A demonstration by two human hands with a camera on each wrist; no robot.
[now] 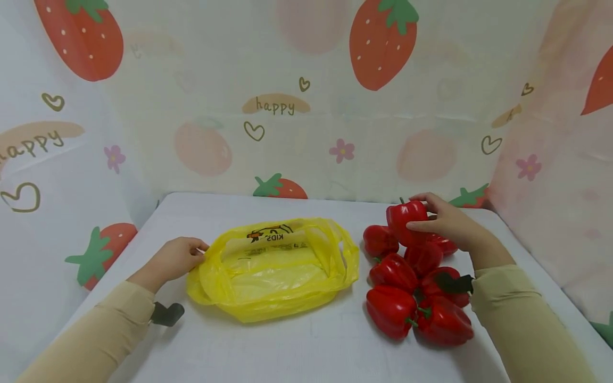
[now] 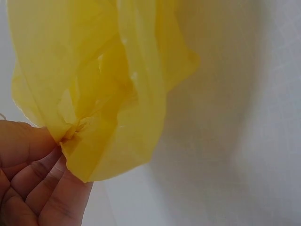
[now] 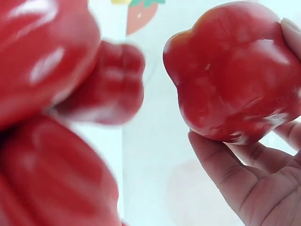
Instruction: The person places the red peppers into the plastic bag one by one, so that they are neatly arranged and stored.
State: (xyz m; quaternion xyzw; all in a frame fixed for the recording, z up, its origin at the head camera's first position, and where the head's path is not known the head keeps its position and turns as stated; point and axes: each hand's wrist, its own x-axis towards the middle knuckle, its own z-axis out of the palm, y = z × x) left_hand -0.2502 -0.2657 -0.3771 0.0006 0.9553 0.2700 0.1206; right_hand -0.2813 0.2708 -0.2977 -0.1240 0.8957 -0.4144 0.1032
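Note:
A yellow plastic bag [image 1: 278, 276] with printed lettering lies on the table, its mouth spread wide. At its left end my left hand [image 1: 179, 256] pinches the rim; in the left wrist view, thumb and fingers gather the yellow film [image 2: 103, 117]. On the right, my right hand [image 1: 445, 221] grips a red bell pepper [image 1: 404, 215] above a heap of several more red bell peppers [image 1: 392, 311]. The right wrist view shows the held bell pepper [image 3: 235, 70] between thumb and fingers, apart from the heaped peppers [image 3: 56, 174] beside it.
The white table [image 1: 306, 348] carries the bag and the pepper heap side by side. Behind and at both sides stand fabric walls [image 1: 345, 117] printed with strawberries, hearts and flowers. A dark wrist mount [image 1: 167, 314] juts from the left sleeve.

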